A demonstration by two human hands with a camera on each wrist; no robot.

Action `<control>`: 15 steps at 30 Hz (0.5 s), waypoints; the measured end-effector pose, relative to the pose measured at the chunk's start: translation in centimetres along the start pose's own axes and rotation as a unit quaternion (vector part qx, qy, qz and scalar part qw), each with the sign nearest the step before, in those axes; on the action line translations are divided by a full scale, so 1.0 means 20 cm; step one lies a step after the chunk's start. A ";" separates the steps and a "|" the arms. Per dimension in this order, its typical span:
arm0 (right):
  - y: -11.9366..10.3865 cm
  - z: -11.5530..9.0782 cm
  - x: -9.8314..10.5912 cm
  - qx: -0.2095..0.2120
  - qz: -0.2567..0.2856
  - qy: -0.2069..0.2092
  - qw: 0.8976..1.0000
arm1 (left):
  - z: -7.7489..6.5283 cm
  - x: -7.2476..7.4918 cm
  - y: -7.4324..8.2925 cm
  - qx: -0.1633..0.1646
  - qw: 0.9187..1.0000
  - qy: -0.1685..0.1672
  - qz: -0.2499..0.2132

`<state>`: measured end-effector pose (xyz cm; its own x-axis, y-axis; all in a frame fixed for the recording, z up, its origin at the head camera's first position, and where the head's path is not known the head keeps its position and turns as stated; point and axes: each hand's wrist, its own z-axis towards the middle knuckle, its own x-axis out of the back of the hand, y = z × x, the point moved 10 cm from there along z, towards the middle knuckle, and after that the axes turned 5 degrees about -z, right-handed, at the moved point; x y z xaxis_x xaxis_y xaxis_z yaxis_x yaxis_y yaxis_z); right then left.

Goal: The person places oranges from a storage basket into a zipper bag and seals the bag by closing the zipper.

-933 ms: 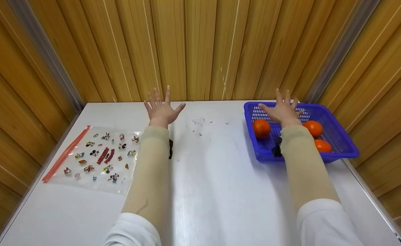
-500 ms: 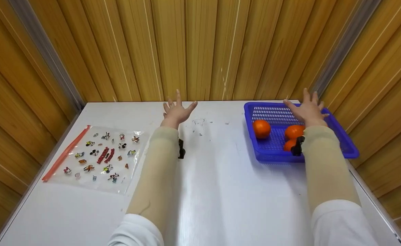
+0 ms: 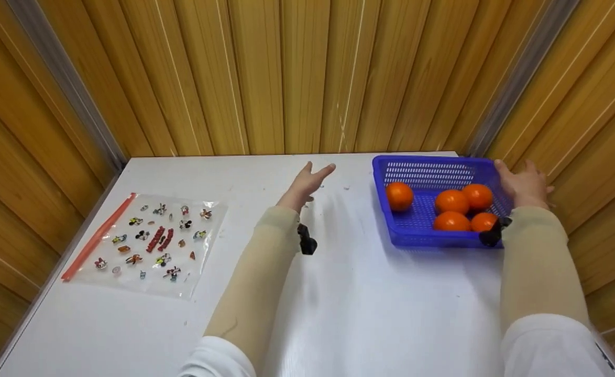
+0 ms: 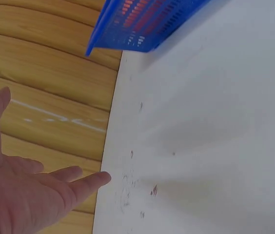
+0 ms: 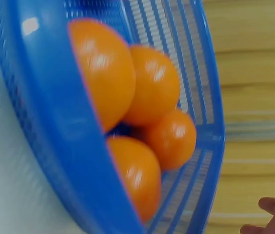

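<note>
White sleeves [image 3: 553,343] over snug beige undersleeves [image 3: 542,267]; small black wrist pieces [image 3: 307,244].

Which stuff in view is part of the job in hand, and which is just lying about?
Likely in the job:
- blue basket, right hand at its right rim
- five orange fruits inside it
- left hand, empty, left of the basket

Probably just lying about:
- clear bag with red strip, away from both hands

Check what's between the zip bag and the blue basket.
Head view: the left hand, its sleeved forearm and a black wrist device, over white tabletop with a few small specks.
</note>
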<state>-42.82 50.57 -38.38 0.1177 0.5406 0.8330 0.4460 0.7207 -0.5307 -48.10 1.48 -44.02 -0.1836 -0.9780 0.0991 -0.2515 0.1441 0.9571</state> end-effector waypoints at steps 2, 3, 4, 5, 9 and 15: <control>0.08 0.00 0.01 -0.026 -0.007 -0.008 1.000 | -0.01 -0.08 -0.02 0.014 0.999 -0.015 -0.047; 0.12 0.00 0.01 -0.039 -0.009 -0.014 0.999 | -0.02 -0.13 -0.04 0.022 0.997 -0.023 -0.070; 0.15 0.00 0.02 -0.052 -0.009 -0.019 0.998 | -0.02 -0.17 -0.05 0.028 0.995 -0.033 -0.094; 0.19 0.00 0.02 -0.063 -0.011 -0.022 0.998 | -0.03 -0.22 -0.06 0.035 0.992 -0.044 -0.116; 0.28 0.01 0.04 -0.075 -0.020 -0.016 0.997 | -0.05 -0.39 -0.10 0.060 0.978 -0.084 -0.183; 0.35 0.00 0.07 -0.077 -0.012 0.008 0.997 | -0.07 -0.59 -0.11 0.075 0.963 -0.137 -0.222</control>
<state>-39.49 56.36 -40.86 0.1192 0.5160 0.8483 0.5795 0.6576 -0.4814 -44.01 12.42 -46.86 -0.2661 -0.8746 -0.4052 -0.4932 -0.2377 0.8368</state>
